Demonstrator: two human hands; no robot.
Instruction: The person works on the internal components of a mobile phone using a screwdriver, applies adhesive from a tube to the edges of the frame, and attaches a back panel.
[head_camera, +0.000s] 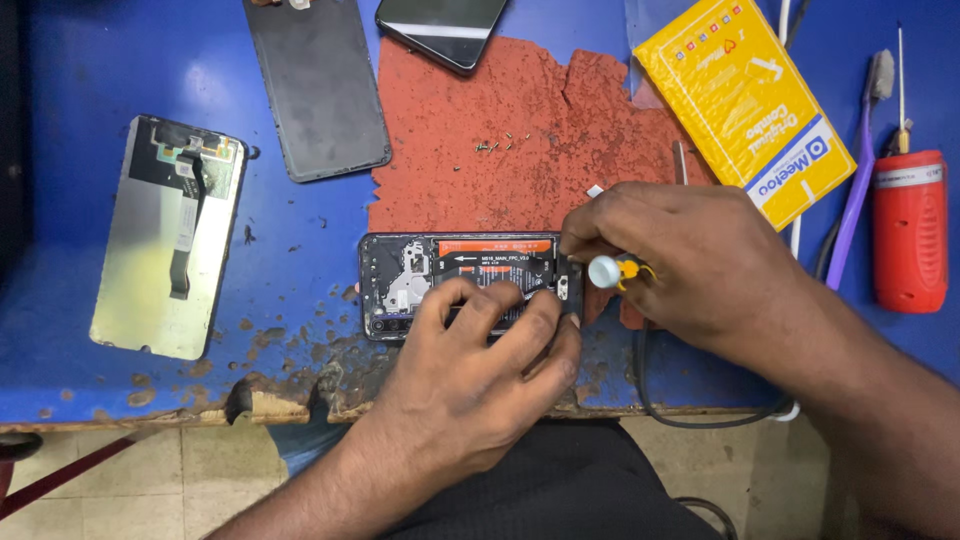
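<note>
Two hands: both on the opened phone (465, 283) lying on the blue surface (60, 200)
Left hand (480, 370): fingers spread flat, pressing the phone's exposed inside, closed on nothing
Right hand (680, 260): grip pinched around a small screwdriver (612, 271) with a white cap, at the phone's right end
Under phone: red mat (520, 130)
Left of it: detached screen panel (168, 235)
Right side: yellow package (745, 105), red bottle (910, 230)

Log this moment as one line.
left hand: steadies opened phone | right hand: holds screwdriver at phone | loose screws on red mat
</note>
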